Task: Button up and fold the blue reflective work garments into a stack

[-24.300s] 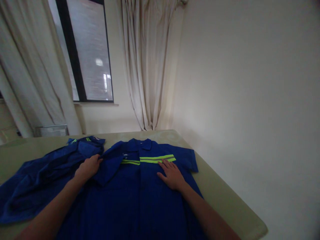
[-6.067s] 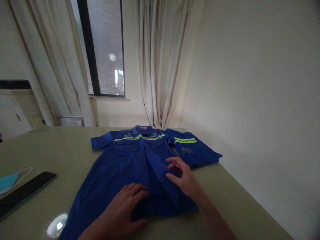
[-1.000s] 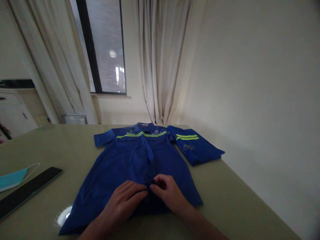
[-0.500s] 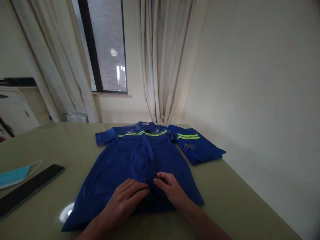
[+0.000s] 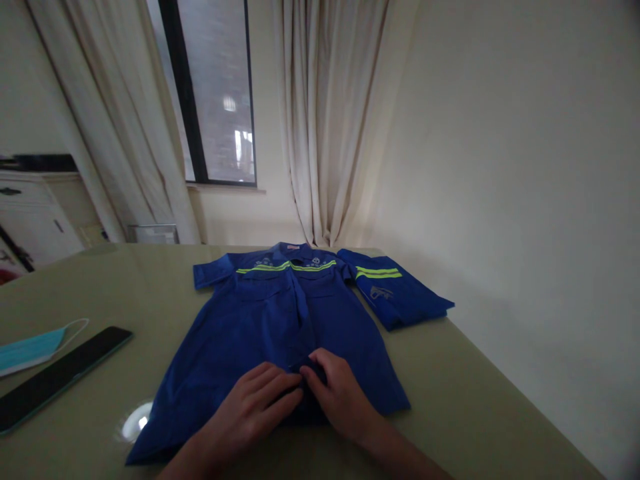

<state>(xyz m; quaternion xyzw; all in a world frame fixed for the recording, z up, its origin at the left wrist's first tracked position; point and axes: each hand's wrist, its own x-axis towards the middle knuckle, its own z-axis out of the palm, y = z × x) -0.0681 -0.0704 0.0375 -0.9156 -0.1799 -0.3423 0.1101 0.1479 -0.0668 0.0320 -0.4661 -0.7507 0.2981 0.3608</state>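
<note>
A blue short-sleeved work shirt (image 5: 250, 327) with yellow-green reflective stripes lies flat, front up, on the beige table (image 5: 450, 393), collar away from me. My left hand (image 5: 255, 407) and my right hand (image 5: 335, 393) meet at the lower end of the shirt's front placket, fingertips pinching the cloth edges there. A second blue shirt, folded (image 5: 395, 290), lies beside the spread one at the far right, touching its sleeve.
A black phone (image 5: 60, 380) and a light blue face mask (image 5: 30, 347) lie on the table at the left. A bright reflection shows near the shirt's lower left corner. A wall runs along the table's right side; curtains and a window stand behind.
Both hands stay at the bottom of the placket; the fingertips have closed in slightly on the cloth. The view has shifted a little.
</note>
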